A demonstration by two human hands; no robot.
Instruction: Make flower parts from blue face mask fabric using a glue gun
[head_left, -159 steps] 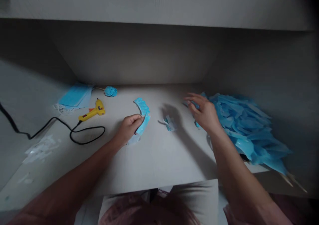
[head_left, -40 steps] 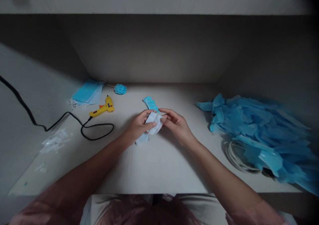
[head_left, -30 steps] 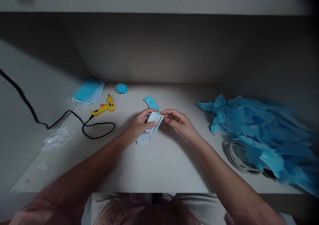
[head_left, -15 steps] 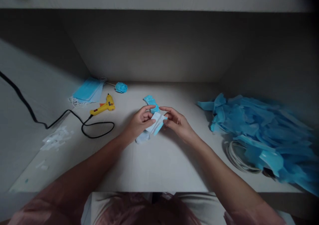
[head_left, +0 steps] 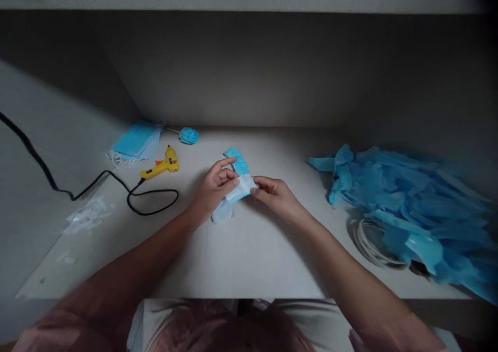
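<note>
My left hand (head_left: pixel 213 188) and my right hand (head_left: pixel 275 196) meet at the middle of the pale table (head_left: pixel 241 248). Both pinch a small folded piece of blue mask cloth (head_left: pixel 241 186), pale side partly up. It lies against the near end of a curved row of overlapping blue pieces (head_left: pixel 235 160) that runs away from me. The left thumb and fingers press on the cloth; the right fingers grip its right edge. A pale scrap (head_left: pixel 222 213) lies under the left hand.
A yellow glue gun (head_left: pixel 160 167) with a black cord (head_left: pixel 116 186) lies at the left. Behind it are a stack of blue masks (head_left: pixel 136 140) and a blue cloth rose (head_left: pixel 189 135). A heap of blue cloth pieces (head_left: pixel 400 196) and a white cable coil (head_left: pixel 368 240) fill the right. White scraps (head_left: pixel 87 216) lie far left.
Earlier my right hand was at the blue heap; now both hands hold one piece. In the last second they lowered it and brought it against the near end of the row.
</note>
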